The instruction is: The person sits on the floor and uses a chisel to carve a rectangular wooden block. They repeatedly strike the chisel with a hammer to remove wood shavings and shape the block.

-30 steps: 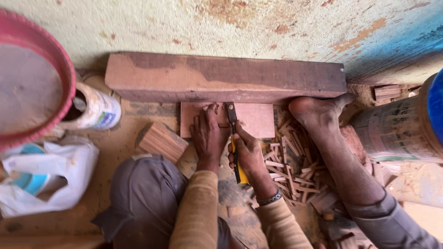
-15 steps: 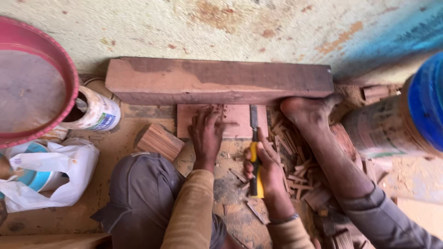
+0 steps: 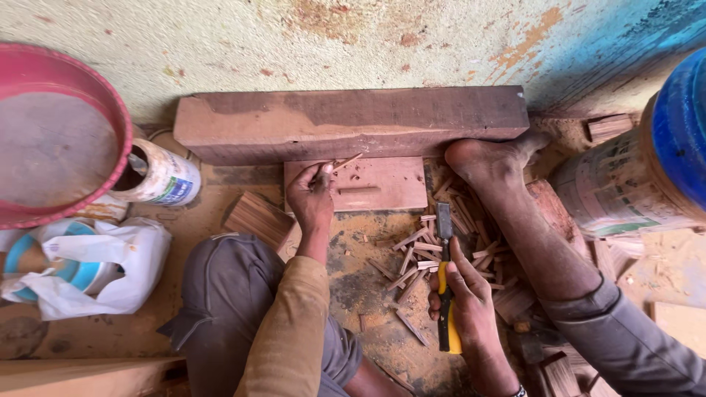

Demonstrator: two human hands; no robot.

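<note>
Nearest the camera, the right hand is wrapped around the yellow handle of a chisel, fingers curled closed on it, with the dark blade pointing away toward the wall and lying over a scatter of thin wood slivers on the dusty floor. Left of that hand a bent knee in grey trousers and a tan sleeve fill the lower middle. Off to the left a white plastic bag lies crumpled on the ground, and just beyond the knee sits a small ridged block of wood. Farther out, the left hand rests on a flat reddish board, its thumb and fingertips pinched shut on a thin wood sliver that sticks out to the right above the board. A bare foot presses beside the board's right edge, among more offcuts. Behind the board and touching it lies a thick wooden beam, set along the foot of the stained wall. A white tin lies tipped near the beam's left end, beside a large red basin; a blue-topped drum stands at the right.
</note>
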